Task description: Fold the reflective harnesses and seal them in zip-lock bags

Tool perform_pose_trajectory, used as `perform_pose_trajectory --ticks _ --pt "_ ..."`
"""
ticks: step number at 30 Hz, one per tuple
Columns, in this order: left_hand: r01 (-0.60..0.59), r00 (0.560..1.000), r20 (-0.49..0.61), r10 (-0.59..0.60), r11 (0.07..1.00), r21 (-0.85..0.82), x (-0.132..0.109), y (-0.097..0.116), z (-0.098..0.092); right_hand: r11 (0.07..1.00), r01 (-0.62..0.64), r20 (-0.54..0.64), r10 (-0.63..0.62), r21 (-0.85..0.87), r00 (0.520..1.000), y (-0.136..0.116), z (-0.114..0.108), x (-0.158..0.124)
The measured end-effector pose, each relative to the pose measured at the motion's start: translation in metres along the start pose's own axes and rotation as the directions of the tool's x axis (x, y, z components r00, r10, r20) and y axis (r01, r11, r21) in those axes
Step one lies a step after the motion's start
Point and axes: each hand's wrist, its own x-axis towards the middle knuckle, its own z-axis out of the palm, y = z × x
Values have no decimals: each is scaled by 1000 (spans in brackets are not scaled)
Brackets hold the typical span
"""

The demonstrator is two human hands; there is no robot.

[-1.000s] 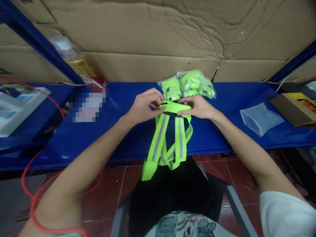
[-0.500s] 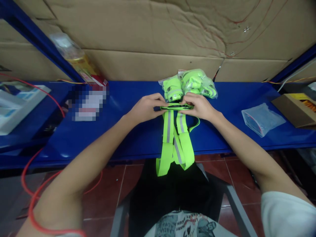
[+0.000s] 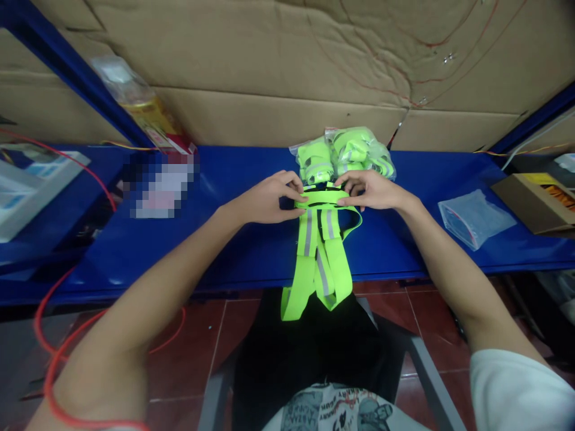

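A neon-yellow reflective strap harness (image 3: 306, 233) with grey stripes lies across the blue table, its looped ends hanging over the front edge. Its folded waistband part runs crosswise between my hands. My left hand (image 3: 276, 197) pinches the left end of that band between thumb and fingers. At the right end, my right hand (image 3: 375, 190) has bent fingers and thumb closed on the band. Just behind them sit clear bags of similar neon straps (image 3: 359, 149), close to my fingertips.
An empty clear zip bag (image 3: 476, 218) lies to the right, beside an open cardboard box (image 3: 532, 203). At the back left a bottle (image 3: 146, 114) stands near a blurred-out patch. A red hose (image 3: 54, 359) loops at the lower left. Cardboard (image 3: 269, 60) lines the back.
The folded band has turned flatter, so its broad yellow face now shows where a thin edge showed before. My hands have shifted slightly with it.
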Motion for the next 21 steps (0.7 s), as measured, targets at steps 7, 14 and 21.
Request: perform_pose_trajectory --ticks 7,14,21 --pt "342 923 -65 -379 887 -312 1 -8 20 1000 -17 8 17 -17 1000 6 3 1" --pt "450 880 -55 -473 864 -225 2 -2 20 996 -44 -16 45 72 999 0 7 0" --pt "313 927 -134 -349 920 -235 3 8 17 965 -185 0 188 188 982 -10 1 -5"
